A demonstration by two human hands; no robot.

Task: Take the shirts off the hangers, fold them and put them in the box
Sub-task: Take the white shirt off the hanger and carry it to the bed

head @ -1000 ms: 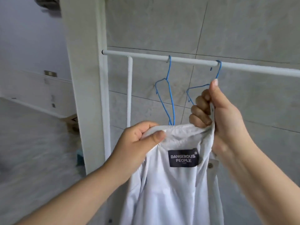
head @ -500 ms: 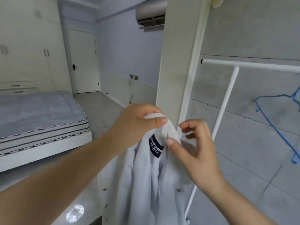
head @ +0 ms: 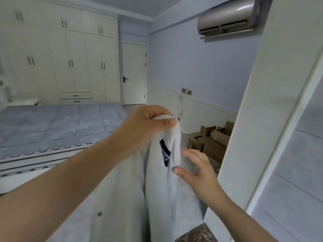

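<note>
A white shirt (head: 157, 198) with a dark neck label hangs down in front of me, off its hanger. My left hand (head: 145, 126) is closed on the collar and holds the shirt up at chest height. Just right of the label my right hand (head: 195, 166) has its fingers spread, the thumb touching the fabric without gripping it. An open cardboard box (head: 211, 142) stands on the floor behind the shirt, by the right wall. No hangers or rail are in view.
A bed with a grey-blue mattress (head: 52, 126) fills the left. White wardrobes (head: 70, 63) and a door (head: 133, 74) line the far wall. A white pillar (head: 262, 119) stands close on my right, with an air conditioner (head: 230, 18) high on the wall.
My view has swung left from the rail and blue hangers toward the bedroom. The shirt came off the hanger. My right hand let go of the collar and now sits open beside it.
</note>
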